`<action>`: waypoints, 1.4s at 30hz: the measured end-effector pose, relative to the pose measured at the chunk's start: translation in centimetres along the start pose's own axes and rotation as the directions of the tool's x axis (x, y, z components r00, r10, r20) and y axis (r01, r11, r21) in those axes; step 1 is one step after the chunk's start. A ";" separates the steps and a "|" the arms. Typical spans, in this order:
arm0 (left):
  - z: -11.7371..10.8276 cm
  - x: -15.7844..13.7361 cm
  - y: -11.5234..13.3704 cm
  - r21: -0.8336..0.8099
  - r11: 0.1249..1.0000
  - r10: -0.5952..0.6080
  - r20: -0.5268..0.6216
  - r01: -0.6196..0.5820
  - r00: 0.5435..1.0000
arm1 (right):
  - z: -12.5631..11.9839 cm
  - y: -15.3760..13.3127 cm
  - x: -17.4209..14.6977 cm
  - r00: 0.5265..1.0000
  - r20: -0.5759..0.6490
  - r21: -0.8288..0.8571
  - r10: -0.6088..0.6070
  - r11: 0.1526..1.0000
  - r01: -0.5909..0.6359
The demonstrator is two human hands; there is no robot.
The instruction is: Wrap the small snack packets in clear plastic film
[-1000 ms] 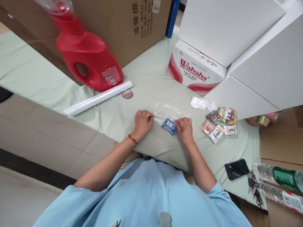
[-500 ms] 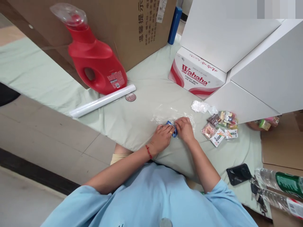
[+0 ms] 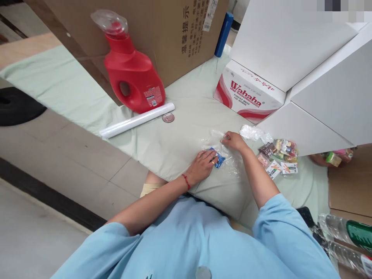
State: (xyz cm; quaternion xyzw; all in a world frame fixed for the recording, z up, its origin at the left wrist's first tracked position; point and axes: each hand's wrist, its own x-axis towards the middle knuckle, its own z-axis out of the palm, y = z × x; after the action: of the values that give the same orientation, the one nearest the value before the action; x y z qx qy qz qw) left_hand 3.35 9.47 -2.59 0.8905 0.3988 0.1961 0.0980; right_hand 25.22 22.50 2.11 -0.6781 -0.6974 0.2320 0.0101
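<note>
A small blue packet [image 3: 220, 161] lies on a sheet of thin clear plastic film [image 3: 231, 166] in front of me. My left hand [image 3: 203, 164] rests flat over the packet's left part, fingers stretched out and pressing it down. Beyond the packet, my right hand [image 3: 234, 141] pinches the far edge of the film between thumb and fingers. The film is slightly raised there. To the right of that hand sits a pile of small wrapped snacks [image 3: 286, 149], with crumpled clear plastic [image 3: 251, 132] just behind it.
A white plastic-wrap roll [image 3: 139, 120] and a round metal disc [image 3: 167, 117] lie left, by a red jug [image 3: 136, 77]. Behind stand a large cardboard box [image 3: 162, 35] and a Wahaha carton [image 3: 247, 93]. Plastic bottles [image 3: 334, 224] lie at the right edge.
My right hand has left the packet, moved away from me and taken hold of the film's far edge. The left hand stays on the packet. The view has shifted slightly.
</note>
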 end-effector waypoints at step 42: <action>-4.0 2.3 -7.7 -0.195 0.845 -0.480 0.135 0.498 0.867 | 9.0 -0.7 -13.9 0.876 -0.269 0.215 -0.400 0.862 0.459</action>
State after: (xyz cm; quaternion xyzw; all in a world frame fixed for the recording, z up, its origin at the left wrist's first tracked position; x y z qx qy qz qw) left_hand -2.17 16.36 -0.88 0.7498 0.5836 0.1719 0.2602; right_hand 22.69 6.55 -1.54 -0.5176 -0.7875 0.2427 0.2303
